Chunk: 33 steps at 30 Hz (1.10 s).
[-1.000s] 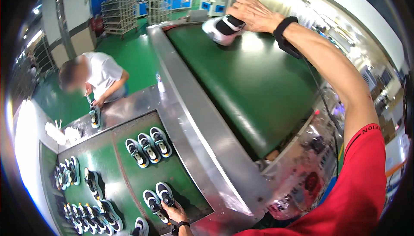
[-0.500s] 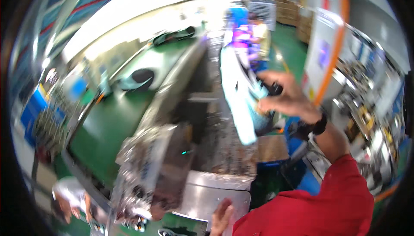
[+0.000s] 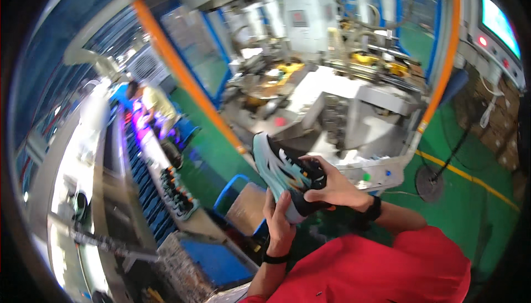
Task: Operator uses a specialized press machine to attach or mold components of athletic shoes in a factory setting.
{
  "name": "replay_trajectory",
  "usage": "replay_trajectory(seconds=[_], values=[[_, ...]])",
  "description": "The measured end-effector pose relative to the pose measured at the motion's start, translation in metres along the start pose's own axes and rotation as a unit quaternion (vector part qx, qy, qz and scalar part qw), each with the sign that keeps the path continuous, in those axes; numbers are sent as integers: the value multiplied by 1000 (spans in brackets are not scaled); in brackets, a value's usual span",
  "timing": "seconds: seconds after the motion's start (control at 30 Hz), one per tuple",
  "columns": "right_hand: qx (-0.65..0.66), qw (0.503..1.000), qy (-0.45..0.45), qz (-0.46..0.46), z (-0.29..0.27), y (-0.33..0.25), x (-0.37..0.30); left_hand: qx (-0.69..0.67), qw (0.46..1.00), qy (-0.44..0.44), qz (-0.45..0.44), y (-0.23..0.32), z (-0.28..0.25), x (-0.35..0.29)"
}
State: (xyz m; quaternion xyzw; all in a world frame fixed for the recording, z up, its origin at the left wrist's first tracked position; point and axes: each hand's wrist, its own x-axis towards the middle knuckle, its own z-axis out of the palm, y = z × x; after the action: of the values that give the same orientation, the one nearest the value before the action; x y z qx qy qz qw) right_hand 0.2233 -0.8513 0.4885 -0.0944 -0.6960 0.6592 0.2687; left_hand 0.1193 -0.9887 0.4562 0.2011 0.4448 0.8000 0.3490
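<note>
A light teal, white and black sports shoe (image 3: 271, 166) is held up in front of me, tilted with its toe pointing up and away to the left. My right hand (image 3: 336, 188) is closed round the black collar and opening of the shoe. Below it, my left hand (image 3: 280, 221) grips the heel end, its thumb along the pale sole. Its other fingers are partly hidden behind the shoe.
Ahead stands a large machine (image 3: 354, 95) in an orange-edged frame, with a control panel (image 3: 500, 37) at its right. To the left, several shoes (image 3: 178, 192) line a conveyor (image 3: 135, 175), near a person in yellow (image 3: 157, 106). A blue-framed chair (image 3: 246, 209) stands close by.
My view has swung right, from the green conveyor to the machine. The shoe, earlier in my right hand alone, is now in both hands; my left hand has come up to it.
</note>
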Motion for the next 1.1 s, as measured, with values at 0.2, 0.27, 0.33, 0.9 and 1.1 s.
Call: replay_trajectory(seconds=[0.2, 0.27, 0.33, 0.9, 1.1], values=[[-28, 955, 293, 44, -168, 39, -40, 230, 941, -249, -16, -92, 136, 76], [-33, 925, 376, 47, -233, 49, -50, 177, 927, -317, -98, -119, 186, 111], [-66, 881, 469, 17, -274, 50, -55, 253, 917, -290, -103, -176, 201, 165], [-264, 767, 578, 84, -410, 54, -54, 614, 778, 41, -125, -364, 233, 471], [-352, 859, 327, 177, -488, 48, 151, 110, 929, -64, -347, -228, 165, 417]])
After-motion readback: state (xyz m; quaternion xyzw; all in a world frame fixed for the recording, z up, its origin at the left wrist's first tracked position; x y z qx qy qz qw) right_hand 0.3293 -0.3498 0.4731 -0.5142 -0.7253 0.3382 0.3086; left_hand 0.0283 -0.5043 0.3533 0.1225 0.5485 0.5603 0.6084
